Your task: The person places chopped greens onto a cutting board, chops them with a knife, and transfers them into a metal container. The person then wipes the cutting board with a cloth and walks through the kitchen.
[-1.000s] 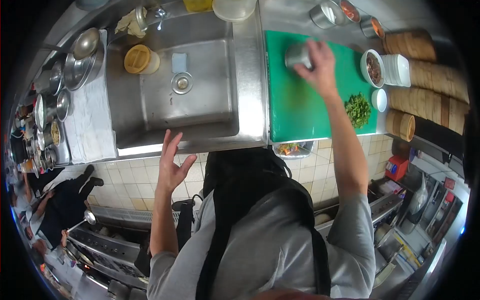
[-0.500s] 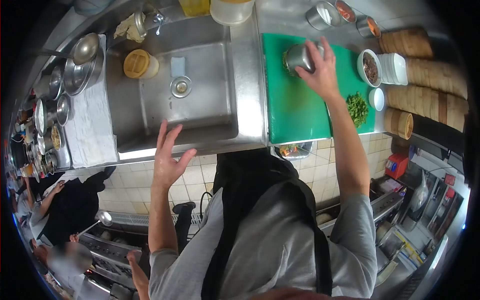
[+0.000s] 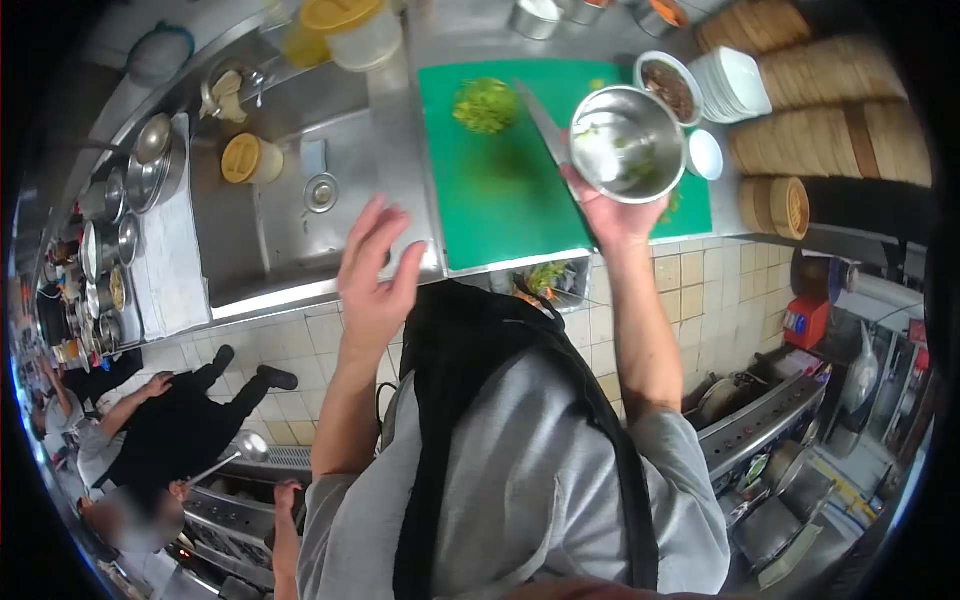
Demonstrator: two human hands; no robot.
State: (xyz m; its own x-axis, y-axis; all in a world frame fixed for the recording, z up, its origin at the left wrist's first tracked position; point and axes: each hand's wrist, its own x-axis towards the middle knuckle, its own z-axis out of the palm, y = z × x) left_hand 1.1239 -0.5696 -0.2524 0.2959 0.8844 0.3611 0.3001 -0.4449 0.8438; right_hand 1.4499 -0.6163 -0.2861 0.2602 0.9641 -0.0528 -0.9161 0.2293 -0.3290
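My right hand (image 3: 622, 215) holds a round metal bowl (image 3: 628, 145) from below, its open side facing up, with a few green bits inside. The bowl is over the right part of a green cutting board (image 3: 500, 220). A pile of chopped greens (image 3: 486, 106) lies on the board's upper left. Beside the bowl, a knife (image 3: 545, 122) rests on the board, its handle end hidden near my hand. Leafy greens (image 3: 672, 207) show partly behind my right hand. Over the sink's front right edge, my left hand (image 3: 382, 262) is empty, its fingers spread.
A sink (image 3: 290, 235) with a yellow-lidded container (image 3: 250, 160) is at left. Right of the board stand a bowl of dark food (image 3: 668, 88), a small white bowl (image 3: 704, 155), stacked white dishes (image 3: 735, 80) and bamboo steamers (image 3: 775, 207). A co-worker (image 3: 180, 425) is at lower left.
The metal bowl was lifted off the board and turned open side up, uncovering the chopped greens. My left hand moved right and slightly up. The view has shifted to the right.
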